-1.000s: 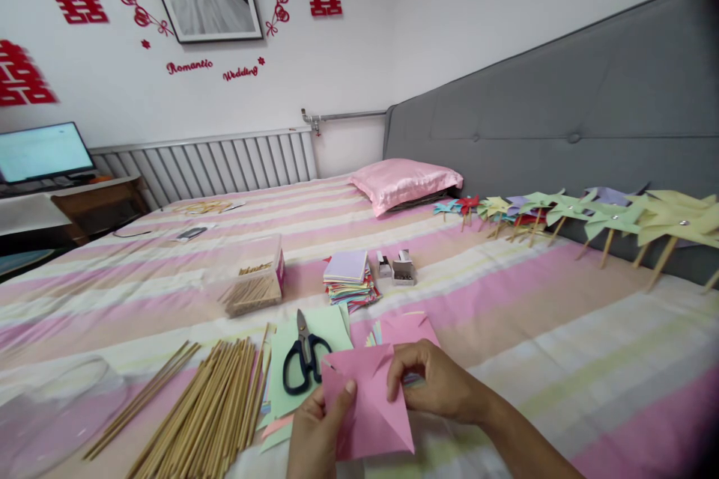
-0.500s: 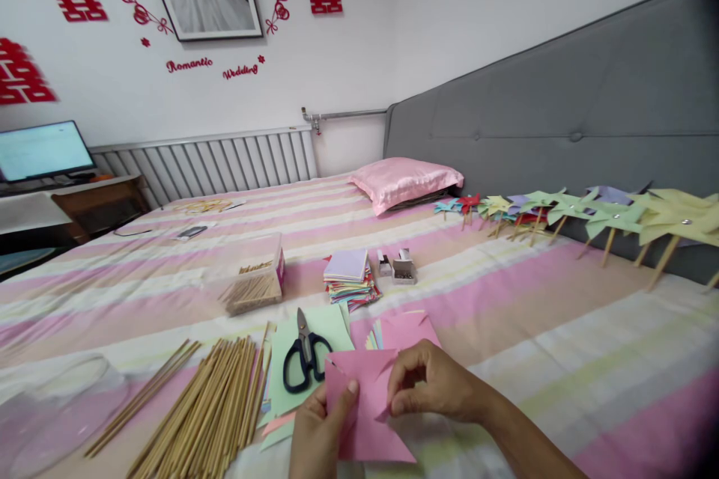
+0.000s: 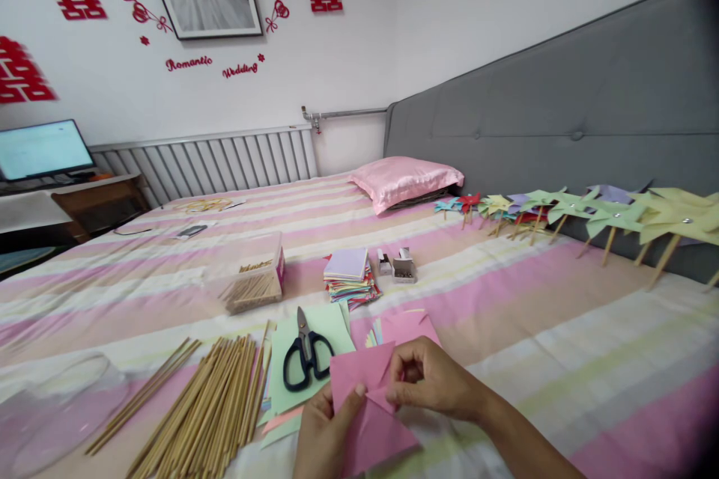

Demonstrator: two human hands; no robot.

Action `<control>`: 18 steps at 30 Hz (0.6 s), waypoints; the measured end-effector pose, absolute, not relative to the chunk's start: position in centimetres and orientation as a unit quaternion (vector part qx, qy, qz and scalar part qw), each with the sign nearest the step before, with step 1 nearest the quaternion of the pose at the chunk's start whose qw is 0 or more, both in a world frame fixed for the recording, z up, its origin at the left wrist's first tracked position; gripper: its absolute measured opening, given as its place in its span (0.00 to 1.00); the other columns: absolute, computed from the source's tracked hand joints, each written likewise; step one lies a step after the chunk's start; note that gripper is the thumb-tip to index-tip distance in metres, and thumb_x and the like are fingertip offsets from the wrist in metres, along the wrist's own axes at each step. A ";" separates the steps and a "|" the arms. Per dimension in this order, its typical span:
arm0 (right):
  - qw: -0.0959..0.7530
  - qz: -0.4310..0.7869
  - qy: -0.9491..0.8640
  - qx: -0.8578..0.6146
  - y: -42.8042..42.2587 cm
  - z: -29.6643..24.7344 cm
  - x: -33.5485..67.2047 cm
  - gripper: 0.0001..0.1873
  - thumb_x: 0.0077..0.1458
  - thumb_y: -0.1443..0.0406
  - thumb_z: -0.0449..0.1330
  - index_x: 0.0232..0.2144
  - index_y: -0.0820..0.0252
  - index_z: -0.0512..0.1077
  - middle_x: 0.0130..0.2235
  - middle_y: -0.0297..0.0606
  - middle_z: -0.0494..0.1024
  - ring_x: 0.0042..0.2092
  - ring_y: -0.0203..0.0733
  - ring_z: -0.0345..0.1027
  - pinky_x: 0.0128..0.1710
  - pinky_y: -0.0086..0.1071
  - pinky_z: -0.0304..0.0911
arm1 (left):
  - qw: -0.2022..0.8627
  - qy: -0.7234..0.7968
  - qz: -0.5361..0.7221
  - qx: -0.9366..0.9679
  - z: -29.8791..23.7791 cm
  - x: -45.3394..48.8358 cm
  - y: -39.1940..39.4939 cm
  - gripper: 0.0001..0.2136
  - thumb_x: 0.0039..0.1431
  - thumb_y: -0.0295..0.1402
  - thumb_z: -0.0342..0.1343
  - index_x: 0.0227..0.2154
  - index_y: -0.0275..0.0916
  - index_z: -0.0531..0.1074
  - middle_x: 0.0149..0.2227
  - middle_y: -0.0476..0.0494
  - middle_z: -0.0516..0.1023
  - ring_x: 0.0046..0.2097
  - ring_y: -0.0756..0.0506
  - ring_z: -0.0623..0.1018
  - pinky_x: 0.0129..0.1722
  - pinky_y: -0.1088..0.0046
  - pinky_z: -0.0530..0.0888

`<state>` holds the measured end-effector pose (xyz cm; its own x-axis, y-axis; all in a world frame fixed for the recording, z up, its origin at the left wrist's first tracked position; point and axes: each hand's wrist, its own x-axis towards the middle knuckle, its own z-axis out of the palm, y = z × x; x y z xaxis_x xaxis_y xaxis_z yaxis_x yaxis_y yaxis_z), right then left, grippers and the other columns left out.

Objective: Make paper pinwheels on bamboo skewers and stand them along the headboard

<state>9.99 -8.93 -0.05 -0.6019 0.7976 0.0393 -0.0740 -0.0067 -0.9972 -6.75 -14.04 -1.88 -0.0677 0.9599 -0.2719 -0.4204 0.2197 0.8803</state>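
1. the pink square sheet of paper (image 3: 375,435) is up off the bed, right in front of me at the bottom middle of the view, with slits cut in from its corners.
2. my left hand (image 3: 324,438) has it from the near-left side, thumb pressed flat on the front and the other fingers hidden behind it, so that's a closed hold on the sheet.
3. my right hand (image 3: 434,383) is pinched narrow, thumb and forefinger nipping one pointed corner flap of the same sheet close to its middle.
4. just behind the sheet another pink cut paper piece (image 3: 409,325) lies on the bed with a few pastel sheets peeking out beside it.
5. to the left of that, black-handled scissors (image 3: 306,359) lie shut on a light green paper sheet (image 3: 332,320).
6. further left there's a big loose bundle of long bamboo sticks (image 3: 212,406), and a crumpled clear plastic bag (image 3: 50,404) at the edge.
7. further up the bed: a clear plastic box of short wooden sticks (image 3: 254,283), a stack of mixed-colour paper squares (image 3: 351,277), and two small open boxes (image 3: 398,266) just beside the stack. can't tell what's in them.
8. it's all on a pink-and-cream striped bed sheet (image 3: 533,314).
9. a shiny pink pillow (image 3: 405,181) sits at the far end, and a row of paper pinwheels on wooden sticks (image 3: 567,211) leans along the grey padded headboard (image 3: 562,105) on the right.
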 end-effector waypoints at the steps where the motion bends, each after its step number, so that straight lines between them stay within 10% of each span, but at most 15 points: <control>1: 0.336 0.647 -0.618 -0.295 -8.9 0.0 10.0 0.10 0.39 0.64 0.66 0.21 0.65 0.70 0.24 0.36 0.77 0.28 0.37 0.71 0.28 0.27 0.65 | 0.623 0.472 0.554 0.286 -1.9 -6.7 -14.0 0.14 0.37 0.39 0.65 0.25 0.34 0.76 0.19 0.44 0.76 0.21 0.49 0.71 0.22 0.76 0.65; 18: 0.334 0.636 -0.623 -0.310 -9.0 -0.2 9.9 0.10 0.40 0.65 0.64 0.20 0.63 0.66 0.22 0.34 0.75 0.27 0.37 0.71 0.27 0.28 0.64 | 0.604 0.488 0.563 0.282 -1.4 -6.4 -14.2 0.15 0.30 0.31 0.68 0.27 0.33 0.77 0.23 0.41 0.79 0.23 0.45 0.75 0.24 0.72 0.69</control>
<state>9.90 -8.99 -0.18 -0.5847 0.8110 0.0207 -0.0373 -0.0014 -0.9993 -6.45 -14.22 -1.45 -0.1105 0.9560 -0.2718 -0.4051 0.2064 0.8907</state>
